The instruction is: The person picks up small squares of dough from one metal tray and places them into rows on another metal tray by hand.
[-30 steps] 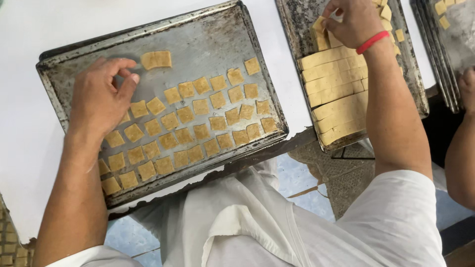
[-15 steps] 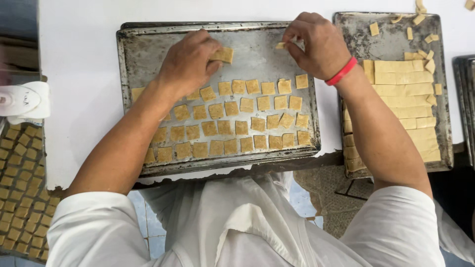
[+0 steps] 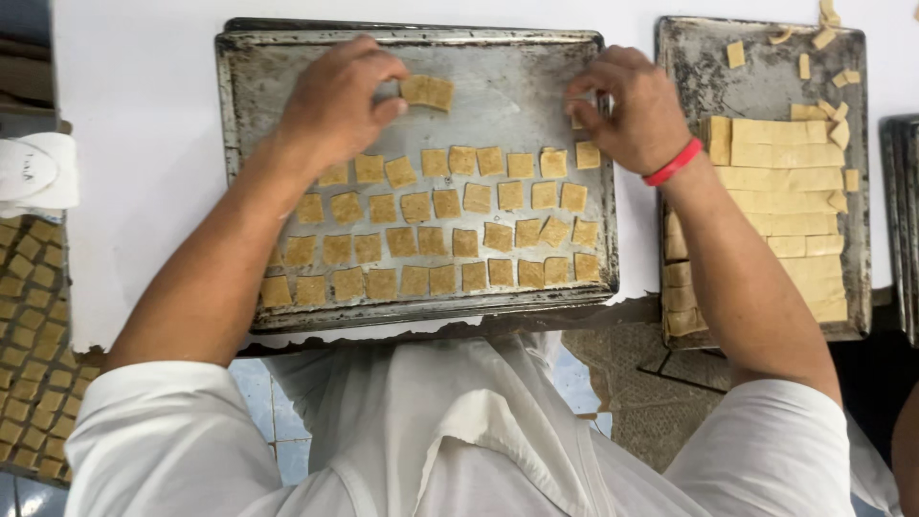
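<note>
- Left hand (image 3: 335,105): over upper-left part of the dented grey metal baking tray (image 3: 536,62). Grip narrow – thumb & fingertips pinch the left end of a pale tan double square of raw dough (image 3: 427,92), which lies flat on bare tray metal above the rows.
- Right hand (image 3: 627,110): over tray's upper-right corner, fingers curled in. Grip closed on something small at fingertips; a bit of tan dough shows by the fingers, but can't tell exactly what's held. Red band (image 3: 672,163) round the wrist.
- Just below both hands: rows of small tan dough squares (image 3: 450,239) on the lower half of the tray, approx. four rows, flat, close together, some slightly skewed. Top row runs between the 2 hands; its right end sits just under the right hand.
- Upper half of tray mostly bare metal, w/ the held piece on it.
- Tray rests on a white surface (image 3: 144,86); near edge of surface looks chipped.
- Right of it, near but apart: second worn metal tray (image 3: 766,57) w/ long pale dough strips (image 3: 780,177) stacked side by side, plus loose offcuts at its top-right corner. Right forearm crosses its left edge.
- Far right edge: part of another dark tray (image 3: 902,220).
- Far left, lower level: a tray of many more dough squares (image 3: 24,316), partly out of view; white roll-like object (image 3: 33,172) above it.
- Foreground: white garment (image 3: 450,431), short sleeves on both arms.
</note>
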